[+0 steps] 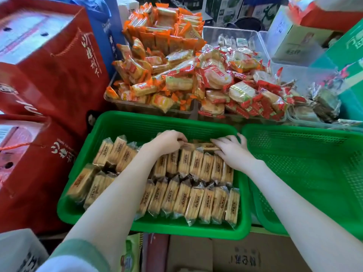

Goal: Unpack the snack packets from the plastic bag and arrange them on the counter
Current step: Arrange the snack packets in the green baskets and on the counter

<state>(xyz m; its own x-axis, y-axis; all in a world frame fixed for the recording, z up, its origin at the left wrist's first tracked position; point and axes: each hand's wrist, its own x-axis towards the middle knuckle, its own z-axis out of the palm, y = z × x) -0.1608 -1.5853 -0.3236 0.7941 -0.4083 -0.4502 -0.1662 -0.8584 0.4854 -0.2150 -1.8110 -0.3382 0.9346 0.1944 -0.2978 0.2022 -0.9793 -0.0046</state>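
Head view: looks down on two green baskets set side by side, with snack heaps behind them
Red cartons [49,61]: far left, rope handles, white Chinese characters down the side, too blurred to read
Left basket [137,122]: green plastic mesh; it holds the biscuit packets [196,201], tan and clear-wrapped, stood in rows, each with a dark line of characters that cannot be read
Orange packets [157,55]: heaped in a clear tray behind the left basket, print illegible
Left hand [167,142]: at the far row, fingers curled and pinching the left end of the crosswise packet [204,146]
Right hand [231,152]: fingers lie over the same packet's right end; whether they clamp it cannot be told
Red-and-white packets [235,89]: heaped just right of the orange ones
Right basket [304,169]: green, touching the left basket
Cardboard box [245,258]: below the baskets, dark printed characters, blurred
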